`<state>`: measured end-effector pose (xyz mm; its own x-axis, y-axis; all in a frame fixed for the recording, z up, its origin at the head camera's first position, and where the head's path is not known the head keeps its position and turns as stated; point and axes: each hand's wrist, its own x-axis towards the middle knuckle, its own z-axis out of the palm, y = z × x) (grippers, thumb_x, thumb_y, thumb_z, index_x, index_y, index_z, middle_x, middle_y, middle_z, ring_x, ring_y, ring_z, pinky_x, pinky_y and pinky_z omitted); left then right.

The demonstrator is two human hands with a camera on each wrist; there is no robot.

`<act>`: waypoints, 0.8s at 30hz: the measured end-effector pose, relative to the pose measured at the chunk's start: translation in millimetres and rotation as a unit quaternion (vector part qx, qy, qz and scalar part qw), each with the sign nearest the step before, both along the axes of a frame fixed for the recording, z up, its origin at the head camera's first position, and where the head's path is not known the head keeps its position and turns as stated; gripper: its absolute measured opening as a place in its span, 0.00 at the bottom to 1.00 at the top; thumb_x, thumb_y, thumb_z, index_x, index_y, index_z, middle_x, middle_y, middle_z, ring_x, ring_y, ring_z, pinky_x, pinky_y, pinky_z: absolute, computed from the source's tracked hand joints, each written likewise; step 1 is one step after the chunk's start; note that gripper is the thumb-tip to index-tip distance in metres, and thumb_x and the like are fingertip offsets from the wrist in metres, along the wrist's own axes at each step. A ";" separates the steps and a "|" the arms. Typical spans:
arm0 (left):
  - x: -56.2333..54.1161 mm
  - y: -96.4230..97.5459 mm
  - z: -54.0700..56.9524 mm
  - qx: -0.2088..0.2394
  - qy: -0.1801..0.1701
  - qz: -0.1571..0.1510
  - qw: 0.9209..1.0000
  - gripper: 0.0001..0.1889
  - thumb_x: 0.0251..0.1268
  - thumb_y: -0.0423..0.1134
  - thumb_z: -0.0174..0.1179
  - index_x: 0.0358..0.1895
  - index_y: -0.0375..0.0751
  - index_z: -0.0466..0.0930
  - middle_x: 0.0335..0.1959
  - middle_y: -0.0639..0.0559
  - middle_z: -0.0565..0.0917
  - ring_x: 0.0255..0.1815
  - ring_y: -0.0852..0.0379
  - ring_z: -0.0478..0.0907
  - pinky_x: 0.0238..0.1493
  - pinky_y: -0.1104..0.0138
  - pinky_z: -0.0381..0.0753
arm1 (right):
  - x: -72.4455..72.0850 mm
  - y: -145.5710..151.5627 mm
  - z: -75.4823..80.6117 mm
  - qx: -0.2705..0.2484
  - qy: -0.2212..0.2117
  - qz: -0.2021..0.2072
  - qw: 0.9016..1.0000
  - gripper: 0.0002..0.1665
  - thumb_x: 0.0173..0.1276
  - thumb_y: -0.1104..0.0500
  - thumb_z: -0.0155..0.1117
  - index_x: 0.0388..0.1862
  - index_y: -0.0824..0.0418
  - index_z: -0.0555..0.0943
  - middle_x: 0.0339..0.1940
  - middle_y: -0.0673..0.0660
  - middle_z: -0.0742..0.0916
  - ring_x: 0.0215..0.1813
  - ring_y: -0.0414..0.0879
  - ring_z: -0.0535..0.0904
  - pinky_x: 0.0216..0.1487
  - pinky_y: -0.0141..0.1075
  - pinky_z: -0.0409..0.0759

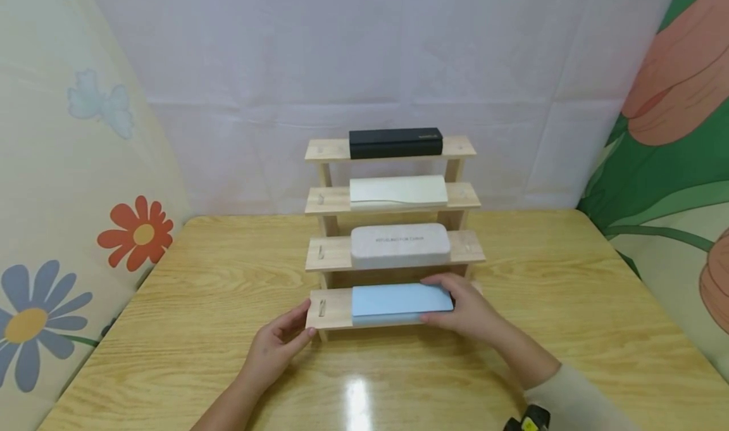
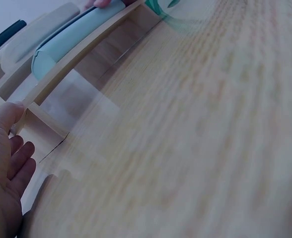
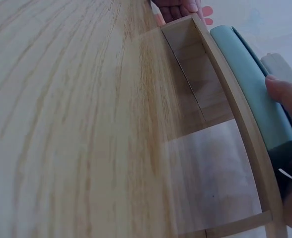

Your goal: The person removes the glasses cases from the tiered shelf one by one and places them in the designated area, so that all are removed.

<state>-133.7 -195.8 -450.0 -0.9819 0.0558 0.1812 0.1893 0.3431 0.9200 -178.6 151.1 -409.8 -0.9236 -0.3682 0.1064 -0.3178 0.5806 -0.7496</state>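
A light-blue glasses case (image 1: 398, 301) lies lengthwise on the lowest step of a wooden tiered shelf (image 1: 330, 309). Around the case's right end, my right hand (image 1: 464, 311) grips with the thumb at the front and fingers over the back edge. At the left end of that same step, my left hand (image 1: 279, 345) pinches the board, thumb in front, as the left wrist view also shows. Above, one case rests on each step: a light grey glasses case (image 1: 400, 246) with printed lettering, a cream-white case (image 1: 398, 191), and a black case (image 1: 395, 143) on top.
The shelf stands on a wood-grain table (image 1: 228, 279). Behind it hangs a white cloth backdrop (image 1: 364, 51). Flower-printed panels (image 1: 672, 184) flank the table at both sides. A small black and yellow object (image 1: 529, 421) shows beside the right sleeve.
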 end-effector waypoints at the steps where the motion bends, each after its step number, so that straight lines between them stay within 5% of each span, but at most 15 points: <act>1: 0.0 0.1 0.1 0.000 -0.001 0.001 1.000 0.26 0.60 0.30 0.66 0.63 0.27 0.73 0.60 0.35 0.79 0.49 0.76 0.77 0.49 0.79 0.80 | -0.4 -1.0 0.0 0.004 0.000 0.000 1.000 0.35 0.55 0.49 0.78 0.61 0.57 0.77 0.63 0.61 0.79 0.63 0.59 0.73 0.64 0.56 0.72; 24: 0.4 0.0 1.2 -0.012 -0.009 0.008 1.000 0.26 0.61 0.32 0.66 0.63 0.29 0.74 0.59 0.37 0.80 0.48 0.74 0.78 0.51 0.80 0.78 | 0.6 -8.5 -2.0 0.029 0.012 -0.022 0.999 0.39 0.49 0.44 0.80 0.60 0.52 0.78 0.63 0.59 0.79 0.61 0.57 0.73 0.61 0.57 0.74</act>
